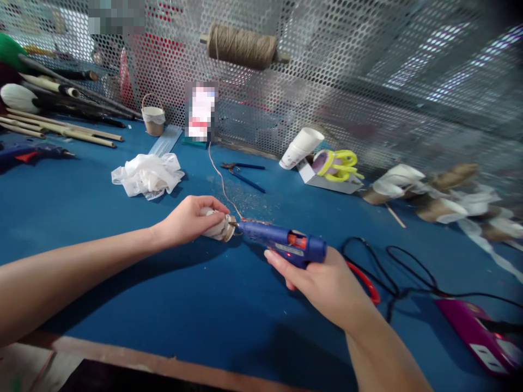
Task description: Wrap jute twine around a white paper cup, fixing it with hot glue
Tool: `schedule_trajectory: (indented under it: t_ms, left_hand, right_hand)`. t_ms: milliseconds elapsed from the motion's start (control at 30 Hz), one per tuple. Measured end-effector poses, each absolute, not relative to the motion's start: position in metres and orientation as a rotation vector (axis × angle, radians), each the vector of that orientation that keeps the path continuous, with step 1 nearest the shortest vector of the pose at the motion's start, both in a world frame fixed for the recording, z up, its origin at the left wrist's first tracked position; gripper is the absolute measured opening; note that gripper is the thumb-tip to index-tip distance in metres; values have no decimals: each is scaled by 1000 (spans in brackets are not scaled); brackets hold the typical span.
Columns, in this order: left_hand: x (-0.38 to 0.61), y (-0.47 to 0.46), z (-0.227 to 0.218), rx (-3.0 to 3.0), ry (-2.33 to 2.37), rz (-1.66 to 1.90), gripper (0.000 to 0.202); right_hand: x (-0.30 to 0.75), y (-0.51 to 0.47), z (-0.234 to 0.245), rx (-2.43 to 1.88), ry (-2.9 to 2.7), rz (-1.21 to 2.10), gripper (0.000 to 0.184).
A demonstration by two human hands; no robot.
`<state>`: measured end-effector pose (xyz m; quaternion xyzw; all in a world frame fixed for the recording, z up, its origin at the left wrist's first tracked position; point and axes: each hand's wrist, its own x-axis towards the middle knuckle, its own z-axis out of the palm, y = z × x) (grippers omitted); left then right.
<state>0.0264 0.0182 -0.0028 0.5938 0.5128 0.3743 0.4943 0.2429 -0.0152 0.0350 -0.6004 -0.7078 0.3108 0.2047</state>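
My left hand (190,219) is closed around a small paper cup (223,231) lying on its side, its wall partly covered in white material. In my right hand (327,286) is a blue hot glue gun (278,238) with a lit red light. The gun's nozzle points left and meets the rim end of the cup, though whether it touches cannot be told. A thin strand of twine (223,182) runs from the back of the table down to the cup and nozzle. My fingers hide much of the cup's far side.
Blue-handled pliers (249,177) and crumpled white fabric (149,174) lie beyond my hands. Behind stand a small handled bucket (154,122), a phone (201,111), paper cups (302,147) and a twine spool (241,46). A black cable (392,288) and purple power strip (476,332) lie right.
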Motion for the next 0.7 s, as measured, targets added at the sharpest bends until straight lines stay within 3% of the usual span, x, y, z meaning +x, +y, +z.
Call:
schedule_trajectory:
  t_ms: [700]
  left_hand:
    - [26,18,-3,1562,1293,859,27]
  right_hand:
    - [247,-22,34,-1608,-2075,812,17]
